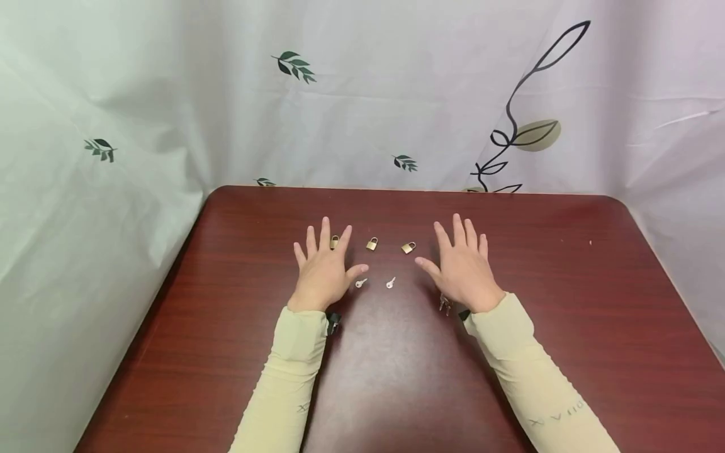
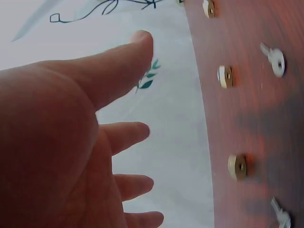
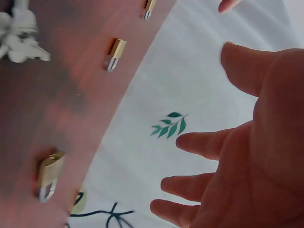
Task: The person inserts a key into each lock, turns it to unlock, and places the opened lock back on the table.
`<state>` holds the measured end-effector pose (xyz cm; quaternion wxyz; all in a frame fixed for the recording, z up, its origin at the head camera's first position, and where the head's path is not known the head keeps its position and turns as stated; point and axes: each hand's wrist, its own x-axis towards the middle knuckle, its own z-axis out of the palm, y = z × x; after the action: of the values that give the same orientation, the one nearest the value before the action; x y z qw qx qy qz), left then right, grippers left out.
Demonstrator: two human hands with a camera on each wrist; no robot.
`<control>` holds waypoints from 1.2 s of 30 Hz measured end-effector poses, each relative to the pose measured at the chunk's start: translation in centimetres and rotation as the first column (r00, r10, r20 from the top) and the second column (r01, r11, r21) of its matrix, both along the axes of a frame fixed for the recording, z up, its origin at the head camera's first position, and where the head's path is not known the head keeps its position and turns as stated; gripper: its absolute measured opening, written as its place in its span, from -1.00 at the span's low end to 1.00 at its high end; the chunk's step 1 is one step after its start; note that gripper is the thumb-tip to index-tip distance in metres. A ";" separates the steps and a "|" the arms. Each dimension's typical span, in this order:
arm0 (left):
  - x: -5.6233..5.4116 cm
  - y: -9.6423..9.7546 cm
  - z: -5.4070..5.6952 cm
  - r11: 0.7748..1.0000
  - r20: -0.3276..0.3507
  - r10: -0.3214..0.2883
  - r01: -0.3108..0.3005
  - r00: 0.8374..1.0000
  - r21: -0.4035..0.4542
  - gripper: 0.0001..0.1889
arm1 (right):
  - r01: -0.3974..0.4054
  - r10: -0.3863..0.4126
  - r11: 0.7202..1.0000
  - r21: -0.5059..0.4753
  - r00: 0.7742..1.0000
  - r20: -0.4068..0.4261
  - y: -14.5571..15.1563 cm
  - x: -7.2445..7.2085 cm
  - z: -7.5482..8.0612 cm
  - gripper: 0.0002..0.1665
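Observation:
Both hands hover over the table with fingers spread and hold nothing. In the head view my left hand partly covers the left brass padlock, which shows between its index finger and thumb. Its thumb tip is close to a small silver key. A middle padlock and a right padlock lie between the hands, with another silver key nearer me. My right hand has its thumb beside the right padlock. Several silver keys lie bunched by the right wrist, partly hidden by it.
The dark red-brown wooden table has rounded far corners. A whitish cloth printed with leaves hangs behind it and along its sides. Dark wrist-camera straps show at the pale yellow sleeves.

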<state>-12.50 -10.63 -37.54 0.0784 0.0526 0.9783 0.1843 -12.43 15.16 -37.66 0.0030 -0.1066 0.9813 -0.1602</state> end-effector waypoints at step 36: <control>-0.3 -5.2 -0.8 0.969 0.032 0.241 -0.239 0.970 -0.068 -0.59 | -0.292 0.298 0.938 0.187 0.955 -0.001 -9.4 -7.5 1.6 -0.30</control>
<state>-12.76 -15.78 -38.37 0.0770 -0.0724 0.9811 0.1621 -19.92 5.79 -36.02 0.0226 -0.2540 0.9648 -0.0648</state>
